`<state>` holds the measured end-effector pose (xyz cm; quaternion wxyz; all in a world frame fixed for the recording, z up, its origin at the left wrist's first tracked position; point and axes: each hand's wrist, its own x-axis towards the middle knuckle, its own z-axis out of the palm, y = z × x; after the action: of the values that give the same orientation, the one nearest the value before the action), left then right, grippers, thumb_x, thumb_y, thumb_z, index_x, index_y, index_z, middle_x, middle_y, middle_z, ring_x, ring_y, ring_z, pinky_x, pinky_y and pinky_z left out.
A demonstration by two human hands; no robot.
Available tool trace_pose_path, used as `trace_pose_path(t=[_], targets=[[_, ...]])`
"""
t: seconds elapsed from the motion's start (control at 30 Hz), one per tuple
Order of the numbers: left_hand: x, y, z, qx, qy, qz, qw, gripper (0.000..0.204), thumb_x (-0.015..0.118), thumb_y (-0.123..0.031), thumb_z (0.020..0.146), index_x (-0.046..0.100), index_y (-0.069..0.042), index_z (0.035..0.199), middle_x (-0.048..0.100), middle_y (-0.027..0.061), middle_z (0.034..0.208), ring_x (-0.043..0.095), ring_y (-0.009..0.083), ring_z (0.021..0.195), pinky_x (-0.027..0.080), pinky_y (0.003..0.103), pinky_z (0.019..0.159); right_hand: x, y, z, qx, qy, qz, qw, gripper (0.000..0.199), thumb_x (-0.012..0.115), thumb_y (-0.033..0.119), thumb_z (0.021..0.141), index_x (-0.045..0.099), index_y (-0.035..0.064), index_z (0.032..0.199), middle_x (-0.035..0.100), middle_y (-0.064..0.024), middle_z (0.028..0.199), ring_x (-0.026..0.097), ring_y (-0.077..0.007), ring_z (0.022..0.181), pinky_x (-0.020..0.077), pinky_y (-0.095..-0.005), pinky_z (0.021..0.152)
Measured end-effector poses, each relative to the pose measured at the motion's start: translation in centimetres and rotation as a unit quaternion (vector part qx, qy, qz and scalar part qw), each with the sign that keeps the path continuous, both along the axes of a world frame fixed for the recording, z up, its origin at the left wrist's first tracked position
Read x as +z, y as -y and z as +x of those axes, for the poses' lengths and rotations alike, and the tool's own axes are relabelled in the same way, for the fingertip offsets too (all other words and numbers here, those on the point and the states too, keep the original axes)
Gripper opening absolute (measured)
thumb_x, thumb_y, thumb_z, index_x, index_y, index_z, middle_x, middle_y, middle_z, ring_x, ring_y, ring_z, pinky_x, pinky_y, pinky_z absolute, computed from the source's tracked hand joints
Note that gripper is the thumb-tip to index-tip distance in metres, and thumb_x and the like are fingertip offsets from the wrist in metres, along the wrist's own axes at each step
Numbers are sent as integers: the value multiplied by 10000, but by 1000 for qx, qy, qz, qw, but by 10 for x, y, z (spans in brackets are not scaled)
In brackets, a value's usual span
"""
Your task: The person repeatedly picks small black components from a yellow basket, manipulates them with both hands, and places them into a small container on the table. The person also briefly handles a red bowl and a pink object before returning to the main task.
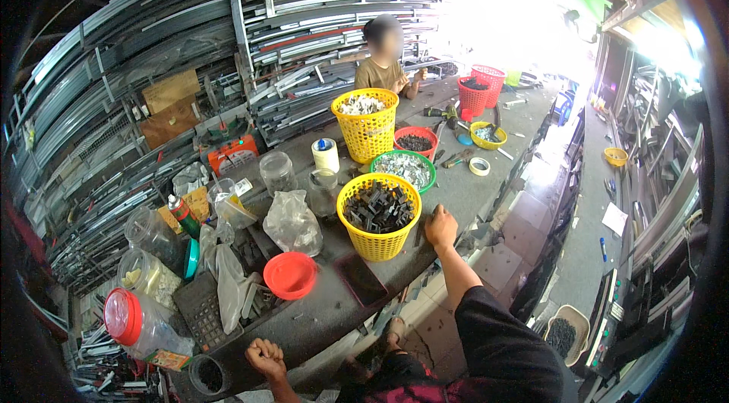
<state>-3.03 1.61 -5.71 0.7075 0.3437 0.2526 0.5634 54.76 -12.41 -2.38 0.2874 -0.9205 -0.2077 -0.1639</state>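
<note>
My right hand [440, 228] is closed on the grey table, just right of a yellow basket [382, 249] filled with black plastic pieces [380, 209]. What it holds, if anything, is hidden. My left hand [266, 359] is curled into a fist at the table's near edge, with nothing visible in it. Closest to that hand are a clear cup [208, 375] with dark contents and a dusty calculator [201, 310]. Between my hands lie a dark phone [361, 280] and a red plastic bowl [290, 275].
Behind the nearer basket stand a green basket [424, 180] of shiny metal pieces, a taller yellow basket [364, 133] and a red basket [434, 137]. Clear jars [148, 335] and plastic bags [292, 225] crowd the left. Across the table is another person [383, 69]. Metal profiles fill the racks [304, 23].
</note>
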Motion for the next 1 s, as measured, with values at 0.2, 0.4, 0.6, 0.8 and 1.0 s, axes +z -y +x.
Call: trace_pose_path(t=[0.2,0.4,0.6,0.8,1.0], targets=[[1,1,4,13,-14,-6,1000,379,414,-294,981,296,-151,649,260,-24,519,139,76,448,159,292,396,-2,5,-1,14,26,45,999,272,699,213,887,610,23,1061,709,-236,1011,695,-464,947,559,-546,814],[11,6,10,44,-66,-15,997,346,433,-225,967,293,-151,659,257,-28,543,160,72,461,160,287,416,-10,51,-90,18,55,350,935,100,642,65,932,590,-12,969,666,-197,870,665,-360,792,513,-457,717],[11,4,11,30,-66,-29,997,343,443,-209,963,295,-144,660,254,-31,560,185,65,465,182,288,417,-152,168,-276,366,-261,-112,886,298,703,175,873,724,66,1149,741,-220,996,745,-396,933,585,-449,791],[9,5,8,-7,-67,47,997,345,442,-192,979,313,-148,661,267,-31,564,188,75,445,177,293,413,-197,147,-300,601,-317,-238,694,339,693,221,916,702,59,1214,744,-222,1086,731,-407,1029,574,-469,856],[10,11,11,27,-50,-20,998,395,441,-204,1003,303,-141,639,267,-39,554,213,65,458,188,285,431,-158,119,-317,614,-330,-244,674,330,687,227,925,700,57,1208,742,-216,1080,728,-399,1023,573,-465,855]])
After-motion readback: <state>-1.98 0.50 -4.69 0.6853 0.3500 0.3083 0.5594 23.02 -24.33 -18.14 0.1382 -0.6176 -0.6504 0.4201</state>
